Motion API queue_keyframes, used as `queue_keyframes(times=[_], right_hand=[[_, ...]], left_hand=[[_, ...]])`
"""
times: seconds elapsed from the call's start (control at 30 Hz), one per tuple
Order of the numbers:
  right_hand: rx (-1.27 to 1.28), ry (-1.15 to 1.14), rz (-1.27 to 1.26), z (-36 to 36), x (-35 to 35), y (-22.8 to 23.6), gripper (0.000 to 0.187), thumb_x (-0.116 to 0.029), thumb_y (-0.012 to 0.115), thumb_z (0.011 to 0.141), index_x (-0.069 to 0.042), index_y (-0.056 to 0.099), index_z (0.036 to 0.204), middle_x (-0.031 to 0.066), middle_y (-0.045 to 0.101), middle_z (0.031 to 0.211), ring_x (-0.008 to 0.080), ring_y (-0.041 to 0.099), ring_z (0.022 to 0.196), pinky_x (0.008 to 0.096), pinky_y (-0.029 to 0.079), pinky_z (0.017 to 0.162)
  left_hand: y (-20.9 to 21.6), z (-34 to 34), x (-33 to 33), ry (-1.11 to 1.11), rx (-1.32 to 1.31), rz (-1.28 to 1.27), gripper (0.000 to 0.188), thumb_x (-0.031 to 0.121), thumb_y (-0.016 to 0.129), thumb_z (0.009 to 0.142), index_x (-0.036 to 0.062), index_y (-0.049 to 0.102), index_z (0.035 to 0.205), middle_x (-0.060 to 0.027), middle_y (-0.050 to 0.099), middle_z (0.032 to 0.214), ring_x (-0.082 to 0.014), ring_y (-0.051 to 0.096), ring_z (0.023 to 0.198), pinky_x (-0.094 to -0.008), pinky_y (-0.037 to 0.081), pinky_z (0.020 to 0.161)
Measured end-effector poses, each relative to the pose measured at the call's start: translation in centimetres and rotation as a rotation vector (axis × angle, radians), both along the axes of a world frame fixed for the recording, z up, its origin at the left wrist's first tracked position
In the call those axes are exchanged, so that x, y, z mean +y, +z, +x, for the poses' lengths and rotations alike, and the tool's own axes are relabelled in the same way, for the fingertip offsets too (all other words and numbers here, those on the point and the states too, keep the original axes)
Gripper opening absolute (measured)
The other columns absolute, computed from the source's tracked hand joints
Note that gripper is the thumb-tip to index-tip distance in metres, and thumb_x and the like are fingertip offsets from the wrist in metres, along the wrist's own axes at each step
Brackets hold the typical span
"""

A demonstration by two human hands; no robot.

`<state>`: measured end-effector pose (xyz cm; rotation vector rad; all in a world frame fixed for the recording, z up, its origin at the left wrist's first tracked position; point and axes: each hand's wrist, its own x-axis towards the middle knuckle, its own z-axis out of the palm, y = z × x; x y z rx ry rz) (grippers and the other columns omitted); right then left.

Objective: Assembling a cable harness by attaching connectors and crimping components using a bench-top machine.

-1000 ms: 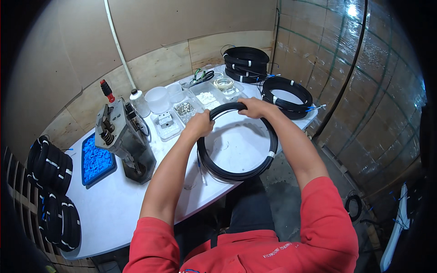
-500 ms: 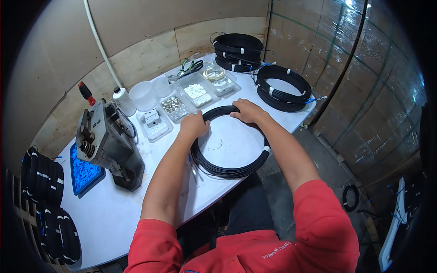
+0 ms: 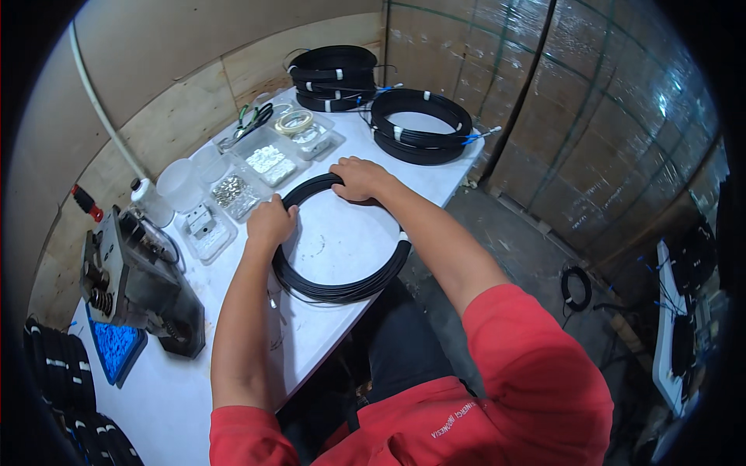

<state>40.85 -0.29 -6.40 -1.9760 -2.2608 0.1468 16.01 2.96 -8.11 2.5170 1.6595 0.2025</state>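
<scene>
Round black cable coil (image 3: pixel 334 291) held flat on white surface (image 3: pixel 167 404)

From here, the left hand (image 3: pixel 272 224) is curled around the coil's far-left rim, the right hand (image 3: pixel 359 179) gripping its far rim. The coil lies by the near edge; beyond stands a stack of black cable rings (image 3: pixel 346 88).

White capital lettering (image 3: pixel 454 420), in two words, runs slantwise across the front of the red shirt (image 3: pixel 536 373), upside down in this view; on the white band (image 3: pixel 404 235) of the black coil (image 3: pixel 342 292), any marking is too small to make out
</scene>
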Motion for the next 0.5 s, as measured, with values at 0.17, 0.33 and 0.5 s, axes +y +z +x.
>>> queue_keyframes(times=[0.17,0.33,0.5], right_hand=[[-0.02,0.023,0.015,-0.25,0.58,-0.38,0.046,-0.035,0.061,0.097,-0.009,0.062,0.135,0.0157,0.061,0.137,0.0339,0.056,0.131,0.0473,0.048,0.109],[-0.012,0.011,-0.001,-0.62,0.18,-0.21,0.045,-0.034,0.06,0.097,-0.01,0.062,0.135,0.014,0.062,0.137,0.0329,0.056,0.131,0.0468,0.048,0.109],[-0.002,0.02,0.045,-0.32,0.24,-0.74,0.046,-0.041,0.059,0.099,-0.013,0.064,0.136,0.0135,0.062,0.136,0.0326,0.057,0.131,0.0471,0.049,0.108]], left_hand=[[0.06,-0.4,-0.04,0.006,-0.024,0.06,0.052,0.046,0.061,0.098,-0.0015,0.063,0.12,-0.0278,0.073,0.106,-0.0455,0.071,0.101,-0.0534,0.057,0.089],[-0.14,-0.55,-0.03,0.024,-0.015,0.056,0.051,0.045,0.062,0.099,0.0,0.062,0.121,-0.0259,0.073,0.109,-0.0444,0.072,0.102,-0.0531,0.057,0.088],[-0.08,-0.45,-0.15,0.029,-0.005,0.038,0.051,0.046,0.061,0.099,0.0001,0.061,0.122,-0.0258,0.073,0.11,-0.0446,0.071,0.103,-0.053,0.057,0.089]])
